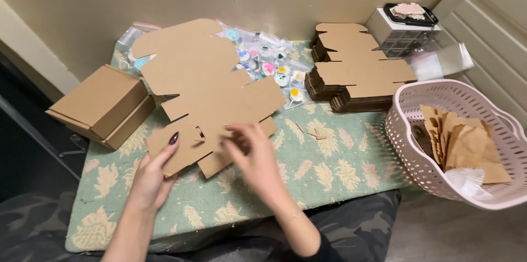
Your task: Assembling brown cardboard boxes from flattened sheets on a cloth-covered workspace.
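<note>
Between both hands (151, 177), flat die-cut cardboard blank (203, 86) (brown, unfolded)

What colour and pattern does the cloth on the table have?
Pale green cloth with cream leaf shapes, seen best in the head view.

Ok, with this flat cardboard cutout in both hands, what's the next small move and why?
Probably fold up the near flap under the right hand. The flat cardboard blank still lies unfolded on the mat, the left hand pins its near-left edge, and a folded box sits alongside.

one folded box (101, 105), one flat cardboard blank (206, 83), one basket (409, 147).
</note>
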